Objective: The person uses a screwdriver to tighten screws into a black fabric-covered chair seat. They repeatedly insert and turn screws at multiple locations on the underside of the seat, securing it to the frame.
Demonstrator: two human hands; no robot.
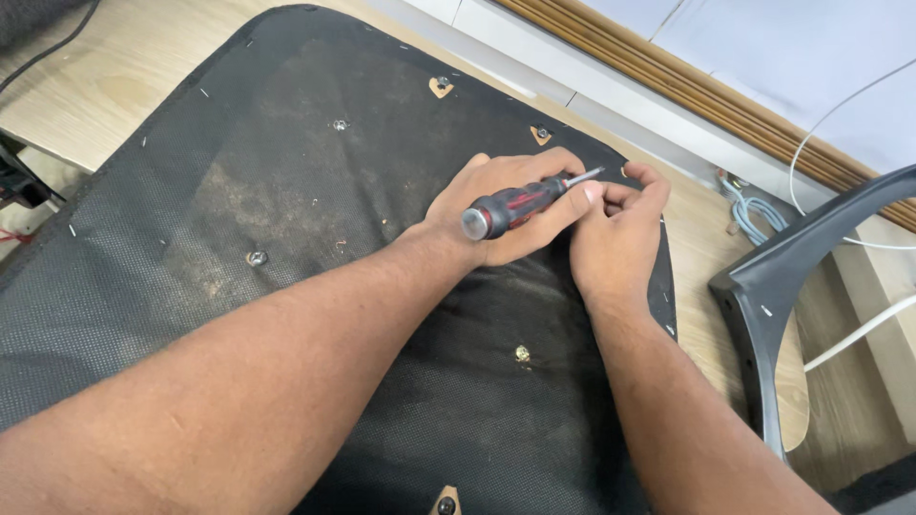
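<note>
screwdriver [520, 202], red-black handle, clenched in left hand [496, 205], shaft lying toward seat's far right edge. right hand [615, 234] fingers [637, 195] pinch near the tip. upturned black seat base [286, 219] lies on wooden desk [95, 86]. step: seating tip; next needs steady alignment.

Even, bright indoor light falls from above, leaving only soft shadows under the forearms on the dark seat underside [286, 238]. The shiny screwdriver shaft [582, 177] carries a small glint. Focus is sharp at centre; the near forearms are slightly soft, and lines bend mildly toward the edges.
</note>
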